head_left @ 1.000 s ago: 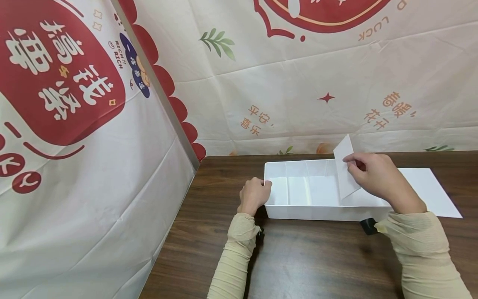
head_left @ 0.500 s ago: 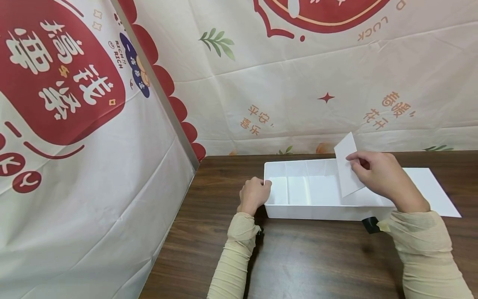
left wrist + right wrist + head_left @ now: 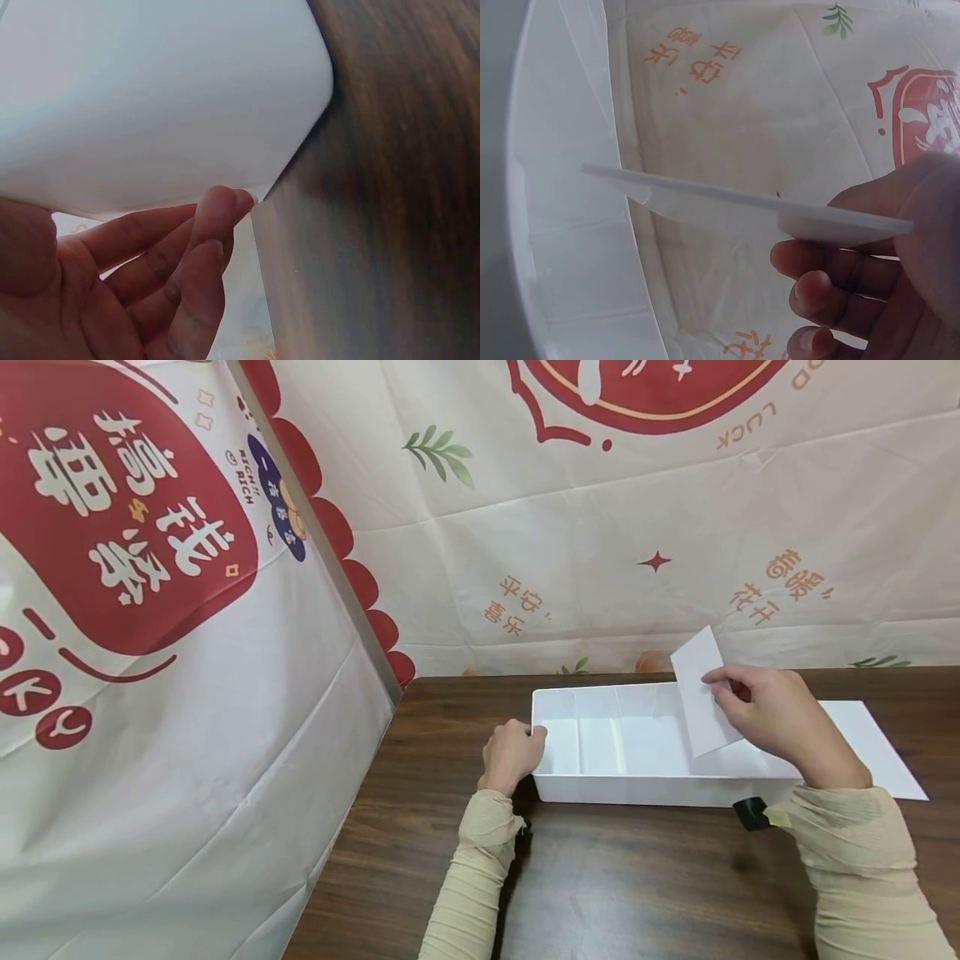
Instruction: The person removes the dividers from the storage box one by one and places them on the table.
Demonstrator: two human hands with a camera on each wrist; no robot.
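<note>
A long white plastic box [image 3: 637,789] with low ridges across its inside lies on the table. At its left end my left hand [image 3: 512,753] grips the end wall, thumb over the rim; the left wrist view shows fingers [image 3: 214,214] along the outer side. A thin white divider panel [image 3: 701,702] is pinched upright and tilted between thumb and fingers of my right hand [image 3: 768,710], over the middle of the box. In the right wrist view the panel [image 3: 742,196] appears nearly edge-on. My right hand and forearm hide part of the box's right end.
A flat white sheet [image 3: 877,752] lies at the right, partly behind my right forearm. The dark wood table [image 3: 615,877] meets a printed cloth [image 3: 465,552] at the back and another cloth [image 3: 225,760] on the left. A black piece [image 3: 750,814] sits by the right wrist.
My right hand has drifted a little to the right with the divider panel, whose lower edge shifted right too. My left hand keeps its place on the box.
</note>
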